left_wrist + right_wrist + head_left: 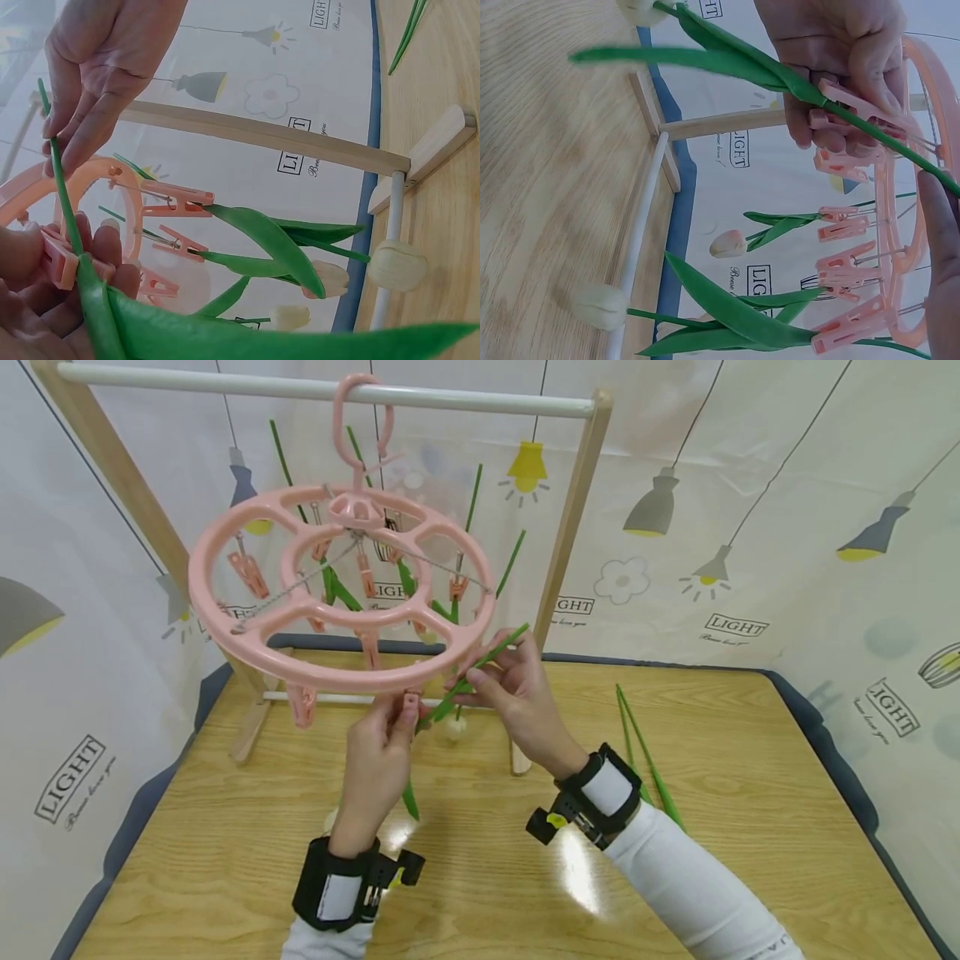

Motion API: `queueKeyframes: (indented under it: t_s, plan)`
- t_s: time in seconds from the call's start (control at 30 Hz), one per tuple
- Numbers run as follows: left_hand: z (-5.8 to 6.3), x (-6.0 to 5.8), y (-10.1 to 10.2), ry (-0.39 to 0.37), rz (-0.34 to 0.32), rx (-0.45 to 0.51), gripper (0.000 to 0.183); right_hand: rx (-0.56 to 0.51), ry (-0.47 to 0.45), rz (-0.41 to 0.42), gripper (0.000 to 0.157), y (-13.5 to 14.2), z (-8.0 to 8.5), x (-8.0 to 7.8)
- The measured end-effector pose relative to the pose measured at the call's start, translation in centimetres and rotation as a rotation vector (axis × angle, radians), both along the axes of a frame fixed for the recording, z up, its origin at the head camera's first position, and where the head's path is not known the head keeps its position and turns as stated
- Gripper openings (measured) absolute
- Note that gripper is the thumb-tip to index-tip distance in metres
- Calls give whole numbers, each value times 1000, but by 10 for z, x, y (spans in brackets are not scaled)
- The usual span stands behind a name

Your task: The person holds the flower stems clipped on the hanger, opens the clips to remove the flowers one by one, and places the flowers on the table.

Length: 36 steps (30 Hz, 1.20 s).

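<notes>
My left hand [378, 752] pinches a pink clothespin [866, 112] hanging from the near rim of the round pink drying rack [330, 677]. Between thumb and fingers, my right hand [528, 710] holds the green stem [487, 662] of an artificial tulip. That stem crosses the clothespin's mouth; whether it lies inside or in front, I cannot tell. The tulip's long leaf [262, 341] extends below the clothespin, and its pale bloom [641, 9] is partly cut off in the right wrist view. Other tulips hang head down from clothespins, among them a white one [600, 306] and a pinkish one [727, 244].
The rack hooks over a white bar [465, 397] on a wooden stand [573, 518]. More green stems [645, 752] lie on the wooden table [750, 860] at the right. Further pink clothespins [302, 703] dangle around the rack. A printed cloth [750, 527] stands behind.
</notes>
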<state>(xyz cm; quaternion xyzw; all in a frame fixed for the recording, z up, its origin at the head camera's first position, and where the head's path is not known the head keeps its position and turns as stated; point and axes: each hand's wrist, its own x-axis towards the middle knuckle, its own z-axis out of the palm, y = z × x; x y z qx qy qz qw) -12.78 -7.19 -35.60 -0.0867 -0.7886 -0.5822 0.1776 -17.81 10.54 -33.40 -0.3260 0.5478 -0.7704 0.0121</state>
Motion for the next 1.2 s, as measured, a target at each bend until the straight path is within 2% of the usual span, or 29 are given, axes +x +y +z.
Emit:
queueKeyframes:
  t_s: [0.17, 0.27, 0.4, 0.5, 0.7, 0.9, 1.2]
  plan:
    - [-2, 0, -1, 8, 18, 26, 21, -5, 7, -35, 33, 4, -1, -2]
    - [-2, 0, -2, 4, 12, 34, 19, 0, 8, -89, 36, 8, -1, -4]
    - [-1, 0, -5, -22, -25, 15, 17, 49, 2, -199, 33, 16, -4, -6]
    - [-3, -1, -8, -50, -48, -3, 23, 102, -13, -263, 33, 24, -9, -7]
    - [-3, 0, -12, -63, -40, 2, 29, 161, -14, -325, 35, 40, -14, -9]
    - [-3, -1, -13, -58, -46, 26, 28, 192, -3, -393, 41, 55, -8, -11]
    - [-4, 0, -17, -49, -42, 42, 30, 181, 54, -564, 40, 86, 15, -16]
